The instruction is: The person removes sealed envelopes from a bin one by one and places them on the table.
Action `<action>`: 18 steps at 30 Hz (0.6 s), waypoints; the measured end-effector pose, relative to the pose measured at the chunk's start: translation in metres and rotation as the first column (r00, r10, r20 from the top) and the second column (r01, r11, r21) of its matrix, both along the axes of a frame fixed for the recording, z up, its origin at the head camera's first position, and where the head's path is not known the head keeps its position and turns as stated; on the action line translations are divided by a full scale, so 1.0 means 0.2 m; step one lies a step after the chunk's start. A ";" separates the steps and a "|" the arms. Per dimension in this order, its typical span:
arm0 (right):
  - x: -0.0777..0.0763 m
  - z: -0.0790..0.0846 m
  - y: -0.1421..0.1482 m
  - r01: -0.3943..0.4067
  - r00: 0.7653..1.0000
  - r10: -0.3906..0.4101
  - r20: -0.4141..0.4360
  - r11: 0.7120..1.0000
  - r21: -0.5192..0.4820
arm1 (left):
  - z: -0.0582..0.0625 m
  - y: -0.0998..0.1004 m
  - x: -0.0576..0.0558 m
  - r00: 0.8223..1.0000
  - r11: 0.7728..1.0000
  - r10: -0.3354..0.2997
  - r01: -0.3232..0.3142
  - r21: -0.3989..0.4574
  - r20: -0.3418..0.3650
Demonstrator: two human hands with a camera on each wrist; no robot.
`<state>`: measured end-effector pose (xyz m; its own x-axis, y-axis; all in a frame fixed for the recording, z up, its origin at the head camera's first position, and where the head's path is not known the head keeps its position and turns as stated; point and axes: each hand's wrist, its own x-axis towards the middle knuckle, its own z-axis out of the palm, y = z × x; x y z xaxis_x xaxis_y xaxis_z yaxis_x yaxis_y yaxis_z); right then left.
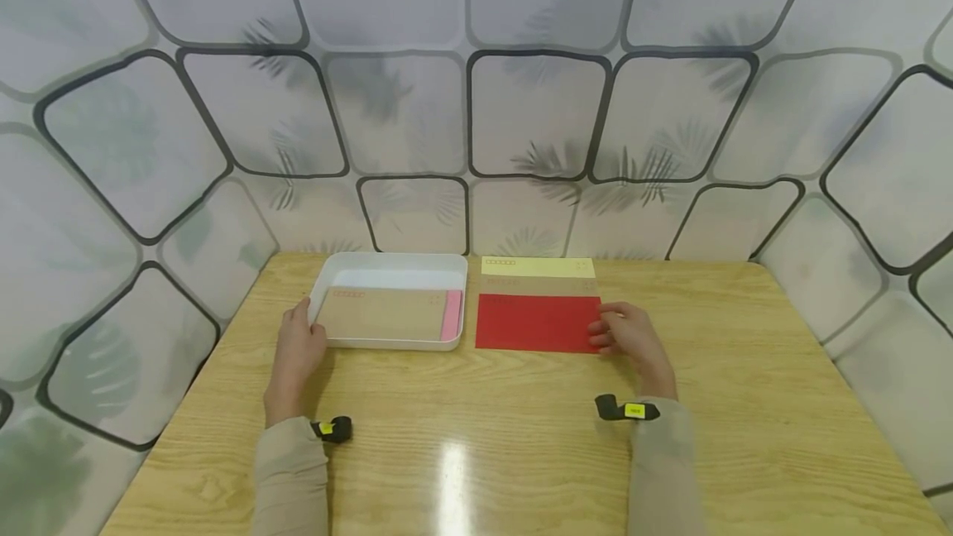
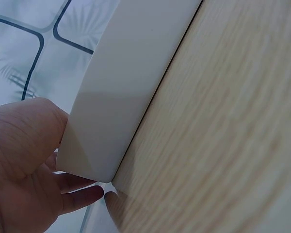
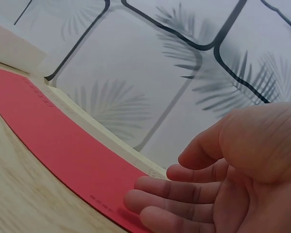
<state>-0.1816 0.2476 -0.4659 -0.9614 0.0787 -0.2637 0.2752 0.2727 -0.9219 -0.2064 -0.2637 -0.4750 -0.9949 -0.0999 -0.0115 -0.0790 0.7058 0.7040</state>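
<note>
A white tray (image 1: 395,346) stands at the back left of the table, holding a brown envelope (image 1: 383,317) over a pink one (image 1: 452,317). My left hand (image 1: 297,351) grips its front left corner, thumb over the rim and fingers along the outside; the left wrist view shows the tray's outer wall (image 2: 111,92) close up. Right of the tray, a red envelope (image 1: 534,323) overlaps a brown envelope (image 1: 539,284) and a yellow envelope (image 1: 538,266). At the red envelope's right edge is my right hand (image 1: 631,339), its fingers (image 3: 174,191) loosely bent and pinching nothing.
The wooden table (image 1: 476,404) reaches back to a patterned curtain (image 1: 536,114), which also surrounds it on the left and right. A narrow gap of table separates the tray from the overlapping envelopes. Each wrist carries a small black camera.
</note>
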 end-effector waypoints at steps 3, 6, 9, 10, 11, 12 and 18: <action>-0.01 0.00 -0.03 -0.013 1.000 0.013 0.001 1.000 0.006 | 0.00 0.00 0.00 1.000 1.000 0.000 0.000 -0.001 -0.001; -0.02 -0.01 -0.06 -0.030 1.000 0.030 -0.002 0.999 0.015 | 0.01 0.00 0.00 1.000 1.000 -0.004 0.004 0.002 -0.001; -0.03 0.00 -0.09 -0.049 0.999 0.049 -0.002 0.999 0.024 | 0.01 0.00 0.00 1.000 1.000 -0.002 0.002 0.000 -0.004; -0.03 0.00 -0.10 -0.056 0.998 0.056 -0.002 0.998 0.026 | 0.01 0.00 0.00 1.000 1.000 -0.001 0.001 0.000 -0.005; -0.03 0.00 -0.12 -0.059 0.998 0.059 -0.002 0.998 0.024 | 0.01 0.00 0.00 1.000 1.000 0.000 0.000 0.000 -0.006; -0.03 0.00 -0.13 -0.062 0.998 0.062 -0.002 0.998 0.021 | 0.01 0.00 0.00 1.000 1.000 0.001 -0.001 0.000 -0.008; -0.05 0.00 -0.21 -0.100 0.995 0.100 -0.011 0.995 0.022 | 0.01 0.00 0.01 1.000 1.000 -0.005 0.005 0.000 -0.015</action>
